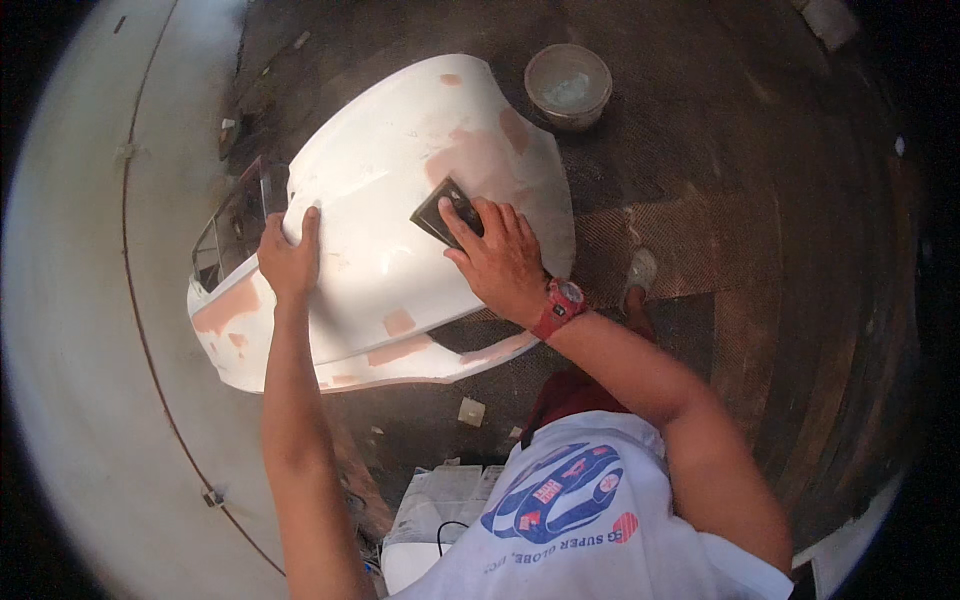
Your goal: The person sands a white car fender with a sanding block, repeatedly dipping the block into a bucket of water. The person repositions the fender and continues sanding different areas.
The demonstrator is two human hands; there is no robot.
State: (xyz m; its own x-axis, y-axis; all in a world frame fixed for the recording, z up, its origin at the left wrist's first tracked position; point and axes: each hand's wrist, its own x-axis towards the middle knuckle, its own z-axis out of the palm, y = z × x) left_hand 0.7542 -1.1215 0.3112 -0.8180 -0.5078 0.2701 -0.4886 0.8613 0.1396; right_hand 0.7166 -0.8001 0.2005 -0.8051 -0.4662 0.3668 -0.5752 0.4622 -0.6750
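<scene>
A large white car bumper with several pinkish-brown patches lies before me. My left hand grips its left part near the upper edge, the thumb on the white surface and the other fingertips partly hidden. Under my right hand is a flat dark sanding block, pressed against the bumper beside the biggest patch. The index finger stretches along the block's top while the other fingers curl at its near side. A red watch sits on my right wrist.
A round bucket with cloudy liquid stands beyond the bumper. To the left runs a pale wall with a thin cable. A small pale square piece lies on the dark floor, and a white box-like object is close to me.
</scene>
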